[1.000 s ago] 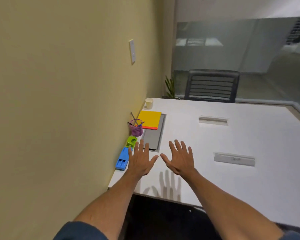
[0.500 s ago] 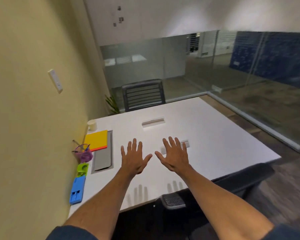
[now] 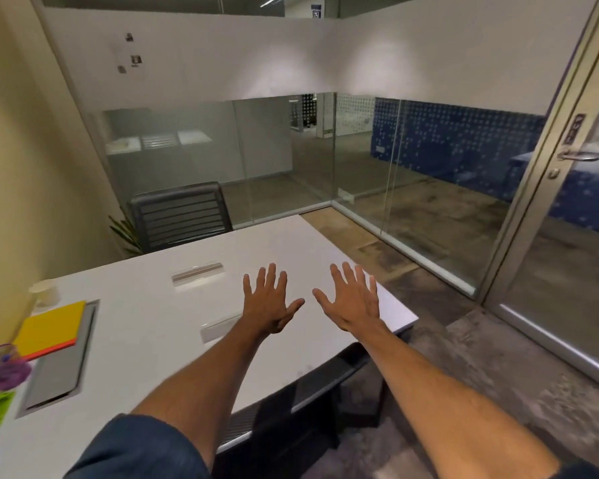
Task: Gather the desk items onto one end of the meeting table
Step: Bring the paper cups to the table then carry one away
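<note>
White table (image 3: 153, 326), two spread hands (image 3: 267, 305) (image 3: 351, 304), perhaps five items (image 3: 49, 326)

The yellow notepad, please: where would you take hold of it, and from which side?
Grip the yellow notepad by its right long edge, probably coming from the table middle: it lies flat, that edge overlaps the grey panel, and the purple pen cup crowds its near-left corner.

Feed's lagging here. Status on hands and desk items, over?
Left hand open, right hand open, both empty over table. Pad, pen cup, paper cup at left end, untouched. No obstruction seen.
</note>
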